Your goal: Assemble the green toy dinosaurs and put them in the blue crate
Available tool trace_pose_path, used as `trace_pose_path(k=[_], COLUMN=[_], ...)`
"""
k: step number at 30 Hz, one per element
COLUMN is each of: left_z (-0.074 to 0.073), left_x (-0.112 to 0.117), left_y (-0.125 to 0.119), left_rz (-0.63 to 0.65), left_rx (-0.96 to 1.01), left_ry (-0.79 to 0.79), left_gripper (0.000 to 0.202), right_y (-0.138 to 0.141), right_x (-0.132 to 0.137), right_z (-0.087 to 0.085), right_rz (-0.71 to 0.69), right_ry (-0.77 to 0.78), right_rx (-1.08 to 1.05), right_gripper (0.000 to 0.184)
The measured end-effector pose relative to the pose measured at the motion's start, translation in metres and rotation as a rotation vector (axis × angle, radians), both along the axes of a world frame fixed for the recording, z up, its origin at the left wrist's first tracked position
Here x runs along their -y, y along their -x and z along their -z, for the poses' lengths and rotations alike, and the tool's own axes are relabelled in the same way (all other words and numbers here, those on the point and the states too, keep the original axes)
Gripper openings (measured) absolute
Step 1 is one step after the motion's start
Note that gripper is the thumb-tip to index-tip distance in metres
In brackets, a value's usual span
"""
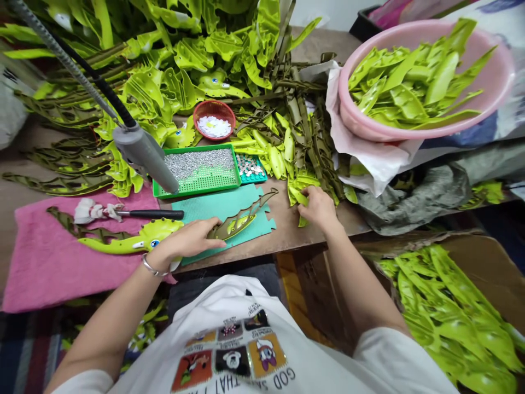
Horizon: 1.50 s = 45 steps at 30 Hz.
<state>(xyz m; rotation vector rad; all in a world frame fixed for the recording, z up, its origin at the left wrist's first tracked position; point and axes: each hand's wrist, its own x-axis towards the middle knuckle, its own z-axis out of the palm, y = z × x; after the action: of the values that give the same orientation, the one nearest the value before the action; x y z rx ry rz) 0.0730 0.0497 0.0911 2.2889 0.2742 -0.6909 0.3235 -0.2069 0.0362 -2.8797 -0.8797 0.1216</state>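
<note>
My left hand (192, 238), a bracelet at its wrist, is closed on the near end of a brown-and-green plastic toy part (240, 221) with a long pointed tip. That part lies on a teal foam mat (192, 206). Under and beside the left forearm rests a lime-green toy head (139, 241) with a blue eye, on a pink cloth (36, 257). On the right, my right hand (319, 207) reaches to a small heap of lime-green plastic parts (301, 185), its fingers closed on one of them. The fingertips are partly hidden.
A screwdriver (133, 96) hangs from a coil at left. A cloth-wrapped mallet (143, 214) lies on the cloth. Behind stand a green screw tray (197, 189), a red bowl (214, 112) and piled parts. A pink basin (426, 131) and a carton (488, 262) hold green parts.
</note>
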Motion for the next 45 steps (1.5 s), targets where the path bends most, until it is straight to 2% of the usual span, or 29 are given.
trace_pose_path(k=[3,5,7,9,12,14,15,17,19,20,22,24,26,28,30,34,36,38,40,42,45], left_z=[0.001,0.001,0.002,0.003,0.000,-0.002,-0.003,-0.004,-0.003,-0.002,-0.001,-0.002,-0.003,-0.004,-0.004,0.001,0.006,0.012,0.019,0.025,0.031], left_x=[0.001,0.000,-0.001,-0.001,0.010,0.023,0.030,0.042,0.048,0.048,0.043,0.035,0.027,0.021,0.016,0.002,-0.004,-0.008,-0.009,-0.009,-0.010], left_y=[0.002,0.002,0.002,0.002,0.006,0.011,0.014,0.019,0.023,0.025,0.026,0.026,0.025,0.023,0.021,0.012,0.005,-0.003,-0.009,-0.014,-0.016], left_rz=[0.000,-0.003,-0.015,-0.068,-0.355,-0.533,-0.556,-0.520,-0.532,-0.572,-0.639,-0.632,-0.594,-0.549,-0.495,-0.431,-0.321,-0.174,-0.073,-0.028,-0.024], left_rx=[0.012,0.025,0.043,0.088,0.337,0.490,0.504,0.422,0.331,0.311,0.291,0.258,0.213,0.187,0.222,0.414,0.305,0.130,0.057,0.060,0.070], left_ry=[0.003,0.012,0.047,0.107,0.136,0.199,0.290,0.549,0.713,0.732,0.701,0.698,0.746,0.772,0.685,0.193,0.093,0.113,0.151,0.211,0.313], left_gripper=[0.047,0.046,0.044,0.043,0.039,0.034,0.032,0.029,0.028,0.030,0.037,0.041,0.041,0.040,0.037,0.030,0.033,0.040,0.045,0.049,0.054], right_y=[-0.008,-0.014,-0.016,-0.008,0.029,0.066,0.085,0.118,0.138,0.141,0.138,0.128,0.120,0.115,0.111,0.104,0.102,0.103,0.106,0.109,0.112], right_x=[-0.002,-0.001,-0.002,-0.007,-0.025,-0.041,-0.049,-0.063,-0.072,-0.075,-0.078,-0.079,-0.081,-0.083,-0.084,-0.082,-0.080,-0.079,-0.079,-0.080,-0.081], right_z=[-0.002,-0.011,-0.025,-0.041,-0.058,-0.060,-0.058,-0.051,-0.043,-0.040,-0.037,-0.038,-0.040,-0.041,-0.038,-0.029,-0.023,-0.019,-0.015,-0.011,-0.008], right_rz=[0.016,0.021,0.003,-0.015,-0.016,0.005,0.021,0.026,-0.021,-0.064,-0.205,-0.462,-0.772,-0.972,-1.021,-1.058,-1.084,-1.081,-1.060,-1.046,-1.045], right_ry=[-0.033,-0.109,-0.278,-0.543,-0.941,-1.116,-1.175,-1.228,-1.203,-1.179,-1.113,-0.984,-0.826,-0.734,-0.710,-0.631,-0.580,-0.552,-0.557,-0.569,-0.573], right_rx=[-0.051,-0.062,-0.054,-0.117,-0.436,-0.709,-0.829,-0.996,-1.012,-0.936,-0.648,-0.350,-0.192,-0.140,-0.122,-0.155,-0.185,-0.188,-0.168,-0.155,-0.162], right_gripper=[0.039,0.044,0.050,0.057,0.063,0.056,0.051,0.043,0.042,0.043,0.056,0.064,0.053,0.041,0.038,0.032,0.028,0.025,0.025,0.024,0.024])
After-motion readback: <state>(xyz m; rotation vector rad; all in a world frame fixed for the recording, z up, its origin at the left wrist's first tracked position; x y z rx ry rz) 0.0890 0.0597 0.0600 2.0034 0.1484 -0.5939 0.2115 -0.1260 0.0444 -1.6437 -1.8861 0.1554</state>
